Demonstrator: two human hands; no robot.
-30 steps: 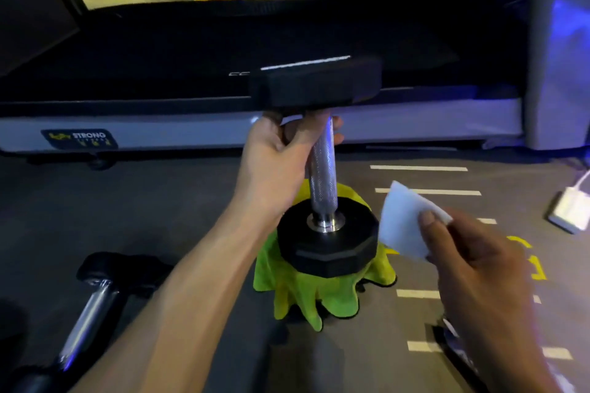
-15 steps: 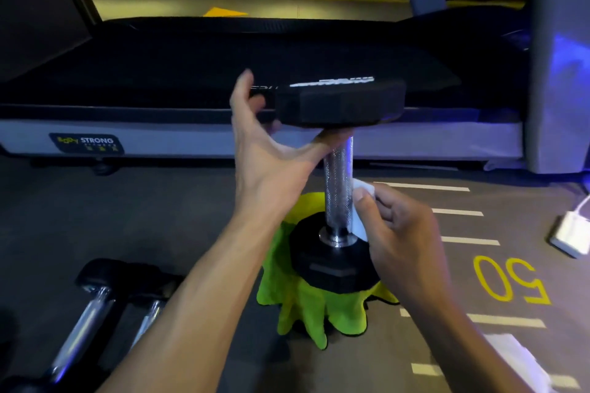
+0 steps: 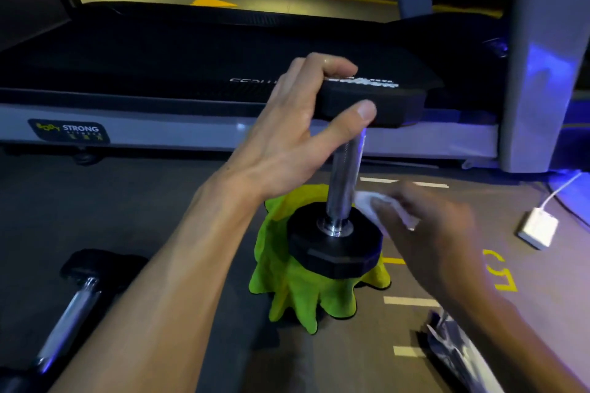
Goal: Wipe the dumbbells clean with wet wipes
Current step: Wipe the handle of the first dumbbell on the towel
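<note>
On a grey gym floor (image 3: 111, 201) with white and yellow markings, before a treadmill (image 3: 191, 73), a dumbbell (image 3: 344, 182) stands upright on a green cloth (image 3: 297, 297), the left hand (image 3: 287, 137) grasping its top head while the blurred right hand (image 3: 427, 226) pinches a white wet wipe (image 3: 367, 204) beside the handle.

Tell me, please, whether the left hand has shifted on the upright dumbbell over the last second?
Yes. The left hand has climbed from the top of the handle to grip the upper head's edge, higher above the green cloth.
</note>
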